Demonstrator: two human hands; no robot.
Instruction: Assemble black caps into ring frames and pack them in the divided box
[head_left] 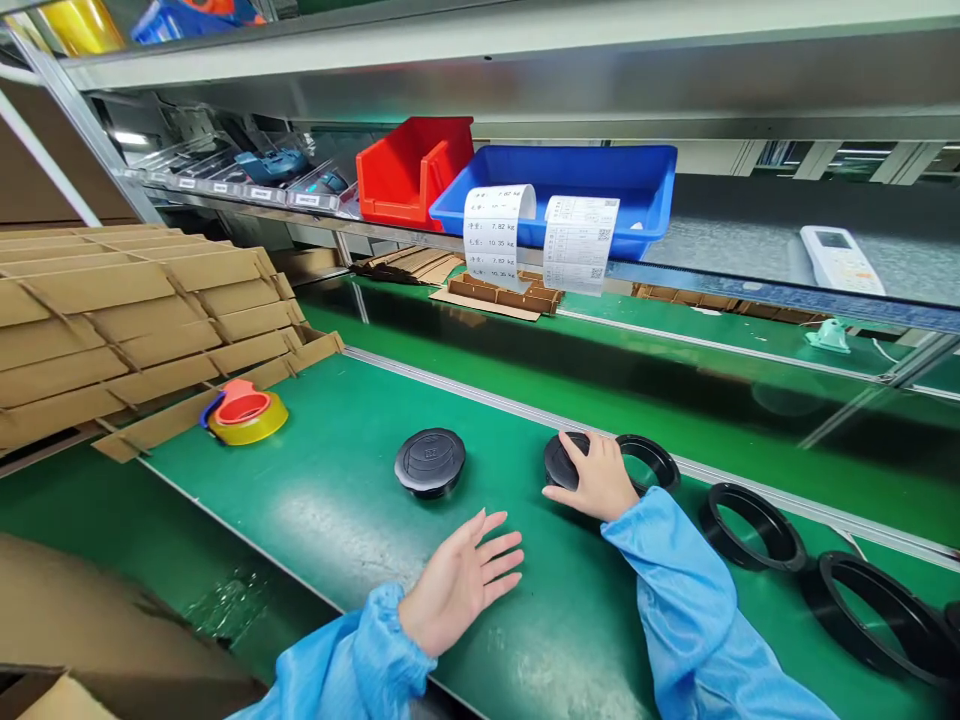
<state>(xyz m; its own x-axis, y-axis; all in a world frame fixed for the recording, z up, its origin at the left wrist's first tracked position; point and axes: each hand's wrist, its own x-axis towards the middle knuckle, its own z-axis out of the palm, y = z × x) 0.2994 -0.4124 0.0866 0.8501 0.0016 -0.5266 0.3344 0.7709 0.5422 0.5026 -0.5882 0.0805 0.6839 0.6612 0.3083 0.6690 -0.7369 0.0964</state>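
My right hand (604, 478) reaches over a round black lid (562, 460), with thumb and fingers around its edge; part of the lid is hidden under the palm. Left of it, a second black lid (430, 460) with a raised marking lies on the green work surface (337, 420). Nearer to me, my left hand (465, 582) is in the air, palm turned up and fingers spread, holding nothing. Just right of my right hand lies a black ring (667, 465), partly covered by the hand. Two larger-looking black rings (789, 552) continue the row toward the right.
Rolls of tape (259, 425) sit at the left by stacked cardboard dividers (135, 330). On the shelf above are a red bin (405, 180), a blue tray (585, 165) with hanging printed labels (495, 235), and a white remote-like device (840, 260). A metal rail (480, 392) edges the surface.
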